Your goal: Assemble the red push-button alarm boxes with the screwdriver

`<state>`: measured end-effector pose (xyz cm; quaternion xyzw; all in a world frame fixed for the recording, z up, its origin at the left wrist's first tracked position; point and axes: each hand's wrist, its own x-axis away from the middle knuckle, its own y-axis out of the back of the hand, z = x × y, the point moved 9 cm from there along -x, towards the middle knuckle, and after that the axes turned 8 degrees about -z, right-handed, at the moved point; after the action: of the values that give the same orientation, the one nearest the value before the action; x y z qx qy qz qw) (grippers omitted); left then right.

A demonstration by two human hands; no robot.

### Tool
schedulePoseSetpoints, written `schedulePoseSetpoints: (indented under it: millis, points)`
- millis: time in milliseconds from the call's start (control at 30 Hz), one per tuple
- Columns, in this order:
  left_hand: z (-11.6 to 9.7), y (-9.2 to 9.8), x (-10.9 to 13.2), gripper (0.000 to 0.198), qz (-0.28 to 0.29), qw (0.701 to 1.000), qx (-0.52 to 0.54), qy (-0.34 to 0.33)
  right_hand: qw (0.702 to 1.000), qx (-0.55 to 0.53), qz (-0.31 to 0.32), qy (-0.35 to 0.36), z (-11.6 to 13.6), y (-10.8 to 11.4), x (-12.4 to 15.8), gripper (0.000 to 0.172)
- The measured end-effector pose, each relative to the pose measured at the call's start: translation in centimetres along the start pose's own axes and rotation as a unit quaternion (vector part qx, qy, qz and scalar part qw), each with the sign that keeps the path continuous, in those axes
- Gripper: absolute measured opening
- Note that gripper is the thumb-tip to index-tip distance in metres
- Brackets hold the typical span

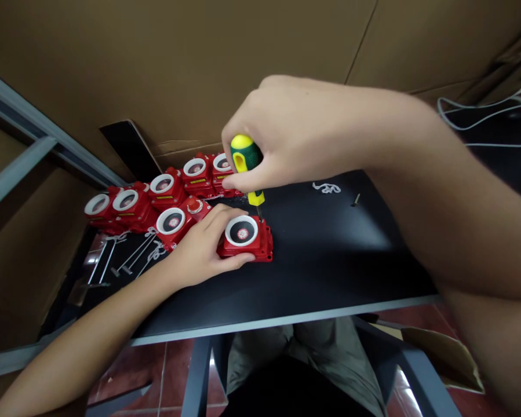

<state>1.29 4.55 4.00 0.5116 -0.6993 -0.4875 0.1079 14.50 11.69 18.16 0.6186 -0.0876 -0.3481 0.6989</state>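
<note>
My right hand [264, 133] is closed around the green and yellow handle of a screwdriver [255, 198]. The tool points down, and its tip meets the far right corner of a red box [264, 250] with a round, white-rimmed black face. My left hand [208, 249] grips this box from the left, thumb along its near side and fingers over its far side. Touching or close beside that hand is another red box [173, 223] with a white ring and a red knob. Whether a screw sits under the tip is too small to tell.
Several more red boxes [125, 202] stand in a row at the back left. A dark flat panel [130, 147] leans on the cardboard wall. Metal rods [132, 258] lie at left; white string [327, 188] and a screw [356, 200] lie at right. The table's front edge [286, 319] is near.
</note>
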Motion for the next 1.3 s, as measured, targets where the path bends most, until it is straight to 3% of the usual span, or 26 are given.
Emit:
schedulePoseSetpoints:
  millis: [133,200,333,400,467,600,733,867,1133,1300]
  points:
    - [0.0,-0.1,0.0,0.067,0.003,1.000,0.009,-0.004,0.971,-0.232,0.040,0.034,-1.9,-3.2,0.0,0.038]
    - [0.1,-0.1,0.0,0.068,0.002,1.000,0.015,-0.005,0.923,-0.371,0.086,0.052,-2.8,-5.8,0.7,0.045]
    - [0.4,-0.3,0.0,0.072,0.004,1.000,0.014,0.001,0.785,-0.606,0.122,0.037,-3.6,-9.7,2.8,0.053]
    - [0.4,-0.3,0.0,0.075,-0.001,1.000,0.012,-0.007,0.745,-0.655,0.117,0.038,-3.4,-10.5,3.7,0.051]
    - [0.3,-0.3,0.0,0.076,-0.004,1.000,0.009,-0.016,0.727,-0.677,0.104,0.038,-3.1,-10.8,4.2,0.044]
    - [0.1,-0.2,0.0,0.073,-0.006,0.999,-0.014,-0.030,0.724,-0.684,0.078,0.028,-3.1,-10.7,4.3,0.035]
    - [0.0,-0.1,0.1,0.070,-0.007,0.998,-0.036,-0.041,0.743,-0.666,0.062,0.031,-3.4,-10.6,4.2,0.041]
    - [0.0,0.0,0.0,0.072,-0.001,0.998,-0.048,-0.038,0.755,-0.654,0.034,0.036,-3.6,-10.4,4.1,0.035]
    - [-0.8,0.4,-0.1,0.062,-0.015,0.996,-0.044,-0.078,0.777,-0.626,-0.049,-0.047,-4.4,-10.2,4.0,0.047]
    - [-0.9,0.4,-0.1,0.060,-0.015,0.995,-0.061,-0.080,0.788,-0.607,-0.077,-0.064,-4.3,-9.9,4.2,0.046]
